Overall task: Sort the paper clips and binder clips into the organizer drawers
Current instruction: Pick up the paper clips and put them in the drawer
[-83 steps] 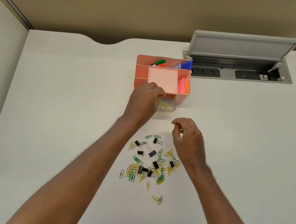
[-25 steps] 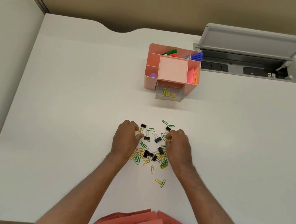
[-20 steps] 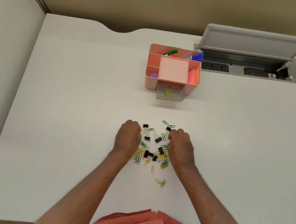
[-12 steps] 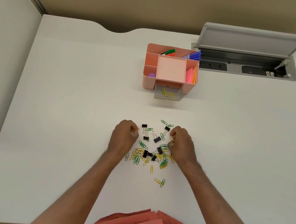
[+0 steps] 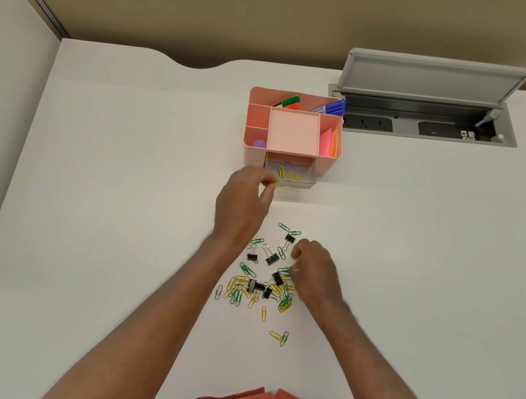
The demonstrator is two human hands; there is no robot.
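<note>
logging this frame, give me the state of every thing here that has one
clear drawer: pulled out, a few yellow paper clips inside
pink organizer: upright, markers and sticky notes in its compartments
clip pile: loose on the desk, unsorted
socket box lid: raised
left hand: at the drawer's front corner, fingers pinched; contents too small to tell
right hand: curled over the pile

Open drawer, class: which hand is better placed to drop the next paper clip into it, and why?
The left hand. Its fingers appear to pinch a yellow clip beside the open drawer. The right hand is down at the clip pile, well short of the drawer.
</note>
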